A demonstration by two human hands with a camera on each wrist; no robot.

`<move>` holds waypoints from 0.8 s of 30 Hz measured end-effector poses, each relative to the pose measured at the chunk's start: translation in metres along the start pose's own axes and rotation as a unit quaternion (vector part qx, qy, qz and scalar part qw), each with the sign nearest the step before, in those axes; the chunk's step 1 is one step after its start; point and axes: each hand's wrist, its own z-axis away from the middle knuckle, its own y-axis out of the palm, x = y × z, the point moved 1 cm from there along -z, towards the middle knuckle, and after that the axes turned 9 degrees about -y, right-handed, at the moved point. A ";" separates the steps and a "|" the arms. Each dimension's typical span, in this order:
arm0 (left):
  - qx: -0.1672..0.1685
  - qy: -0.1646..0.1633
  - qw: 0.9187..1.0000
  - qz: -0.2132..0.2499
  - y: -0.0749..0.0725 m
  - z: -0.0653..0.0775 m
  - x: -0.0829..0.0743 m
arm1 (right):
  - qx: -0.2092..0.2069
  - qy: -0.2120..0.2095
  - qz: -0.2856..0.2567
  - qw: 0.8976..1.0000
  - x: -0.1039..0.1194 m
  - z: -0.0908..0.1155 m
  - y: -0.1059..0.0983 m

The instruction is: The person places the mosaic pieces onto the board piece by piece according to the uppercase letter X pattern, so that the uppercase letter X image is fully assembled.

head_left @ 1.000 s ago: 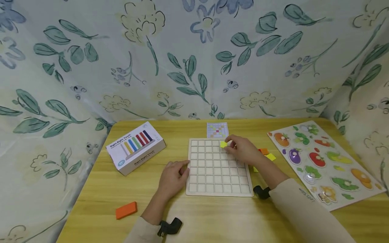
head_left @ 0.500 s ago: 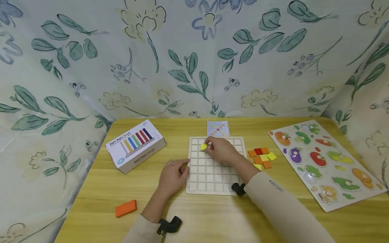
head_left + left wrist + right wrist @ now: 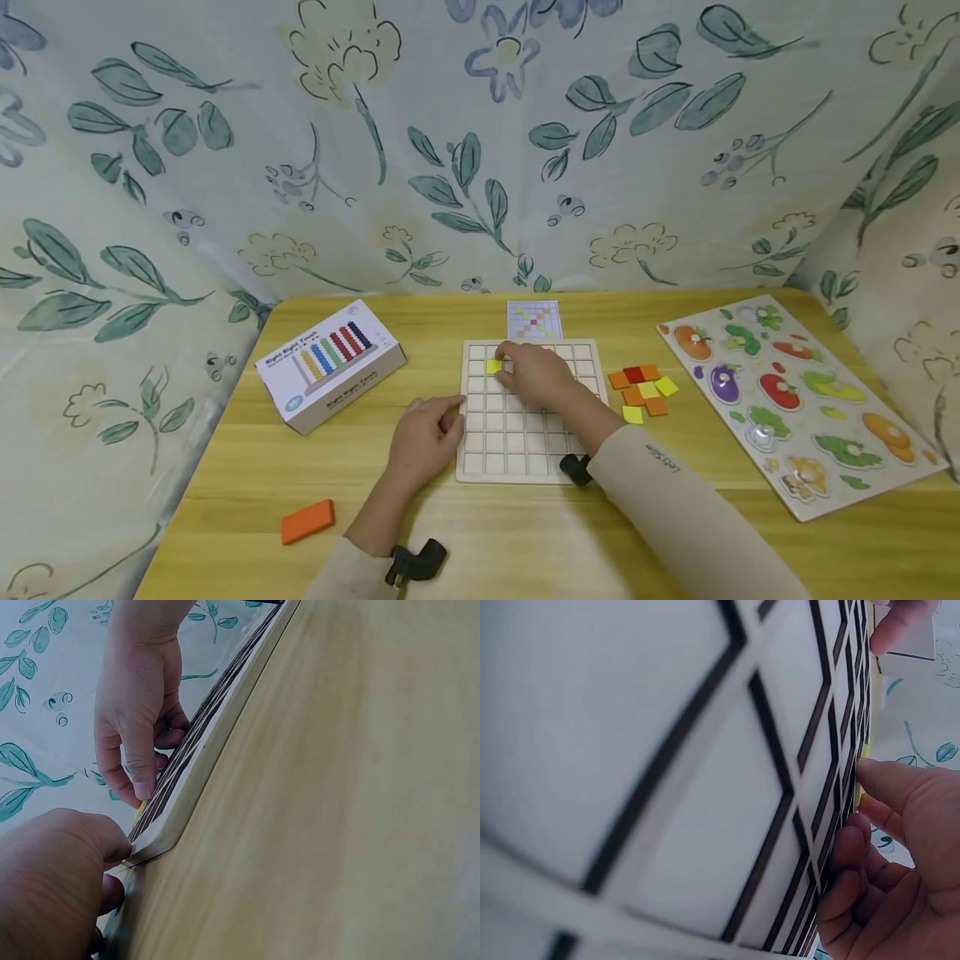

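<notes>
Plainly, a narrow pinch: right hand (image 3: 534, 375), thumb and fingertip closed on the edges of a yellow tile (image 3: 492, 367). Tile sits at the fingertips, over the second row from the far edge, second column from the left, of a pale grid board (image 3: 515, 442); whether seated flat, cannot tell. Left hand (image 3: 423, 442) nearer the wearer and to the left of the pinch, index fingertip against the board's left edge, no tile in it.

Around the pinch: printed card (image 3: 534, 319) just beyond, slightly right, with a coloured grid. Off to the right, past the board, loose tiles (image 3: 633, 398) in orange, yellow and red; farther right, vegetable puzzle board (image 3: 810, 421), set askew. Well left, a white box (image 3: 332, 367) with a bead-rack picture. Left and nearer the wearer, orange block (image 3: 307, 522).
</notes>
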 end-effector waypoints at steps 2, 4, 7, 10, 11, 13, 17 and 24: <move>0.002 -0.001 1.000 0.001 -0.001 0.000 0.000 | 0.001 0.002 -0.003 1.000 0.001 0.000 0.000; 0.004 -0.001 1.000 0.001 -0.001 0.000 0.000 | 0.000 0.003 -0.004 1.000 0.001 0.000 0.000; 0.001 0.001 1.000 0.002 -0.001 0.001 0.000 | -0.002 0.001 -0.021 1.000 0.000 0.003 -0.001; -0.008 0.007 1.000 0.006 0.000 0.001 0.000 | -0.006 0.004 -0.059 0.998 -0.002 0.009 -0.005; -0.009 0.009 1.000 0.007 0.001 0.002 0.001 | -0.010 0.006 -0.070 0.997 -0.003 0.011 -0.007; -0.009 0.011 1.000 0.007 0.002 0.002 0.001 | -0.019 0.016 -0.090 0.996 -0.007 0.018 -0.011; -0.004 0.007 1.000 0.004 0.003 0.002 0.000 | -0.047 0.035 -0.100 0.993 -0.018 0.033 -0.019; -0.001 -0.006 1.000 -0.004 0.002 0.001 0.001 | -0.071 0.065 -0.118 0.988 -0.046 0.056 -0.028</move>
